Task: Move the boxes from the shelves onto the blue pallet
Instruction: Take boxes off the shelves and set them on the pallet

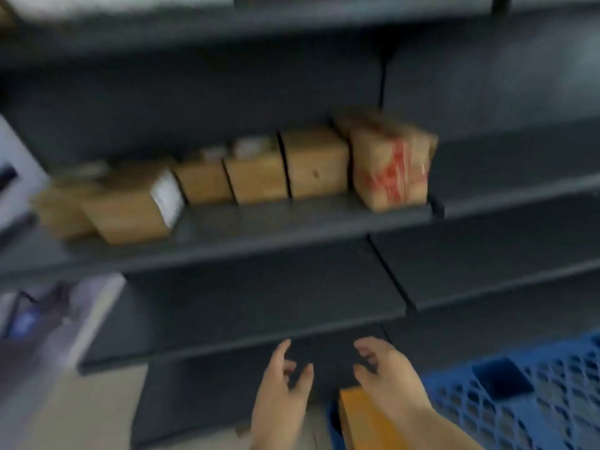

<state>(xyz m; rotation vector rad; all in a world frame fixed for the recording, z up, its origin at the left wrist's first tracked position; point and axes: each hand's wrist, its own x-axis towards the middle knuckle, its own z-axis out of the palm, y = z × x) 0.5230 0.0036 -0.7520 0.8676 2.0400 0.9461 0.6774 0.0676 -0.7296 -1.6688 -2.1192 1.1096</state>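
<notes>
Facing the shelves, you have both hands low and forward, between the bottom shelf edge and the pallet. Your left hand holds nothing; its fingers are apart and loosely bent. Your right hand is likewise bare, fingers spread and slightly curled. The palms face each other with a gap between them, which I judge to be a posture ready to take a box by two sides.

The boxes remain on the middle shelf, well above and apart from your hands. They stand in a row toward the back, touching or just beside one another. The red-printed box stands at the right end, next to the upright; the labelled box at the left end sits turned and nearer the front edge. Motion blur hides finer detail.

One orange box sits at the pallet's near left corner, partly behind your right forearm. That placement appears deliberate: starting at a corner leaves the rest of the grid free for the others.

Finding: most of the work remains. The red-printed box offers the clearest side access, since the shelf bay to its right is bare.
</notes>
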